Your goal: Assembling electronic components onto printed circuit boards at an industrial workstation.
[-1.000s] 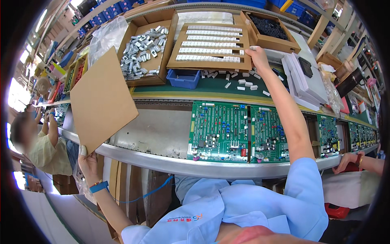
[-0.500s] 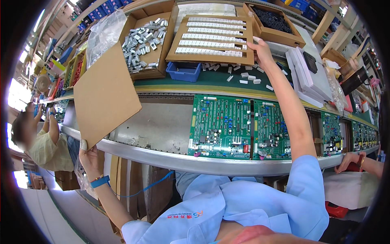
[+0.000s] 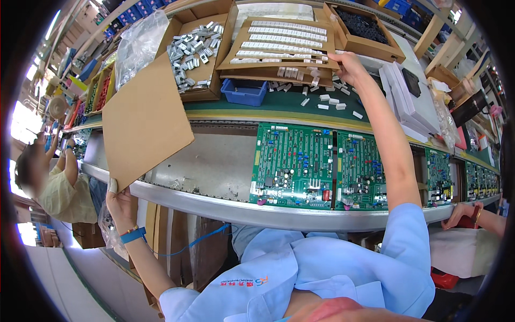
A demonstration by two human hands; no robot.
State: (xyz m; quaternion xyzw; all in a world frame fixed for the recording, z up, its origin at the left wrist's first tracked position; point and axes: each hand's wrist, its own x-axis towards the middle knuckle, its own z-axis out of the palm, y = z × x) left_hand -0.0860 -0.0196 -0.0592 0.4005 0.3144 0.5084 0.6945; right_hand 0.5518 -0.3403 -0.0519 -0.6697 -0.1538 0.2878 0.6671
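Observation:
In my left hand point(image 3: 121, 206) is a plain brown cardboard sheet point(image 3: 146, 123), pinched at its lower corner and tilted above the work line. My right hand point(image 3: 348, 67) reaches far forward and grips the right edge of a cardboard layer point(image 3: 236, 49). Rows of small white parts point(image 3: 287, 38) stand on that layer. Its near right side is raised, and more white parts point(image 3: 291, 73) show underneath on a lower layer. Loose white pieces point(image 3: 333, 101) lie scattered on the green surface just below. A blue band with a cord is on my left wrist.
Green circuit boards point(image 3: 292, 166) stand along the metal rail line point(image 3: 214, 206). A box of metallic pieces point(image 3: 196, 51), a blue bin point(image 3: 244, 92) and a box of dark parts point(image 3: 362, 27) sit at the back. Co-workers are at far left point(image 3: 61, 188) and right point(image 3: 465, 216).
The near right part of the layer of white parts has lifted in my right hand, uncovering white parts below. The cardboard sheet in my left hand has shifted slightly right.

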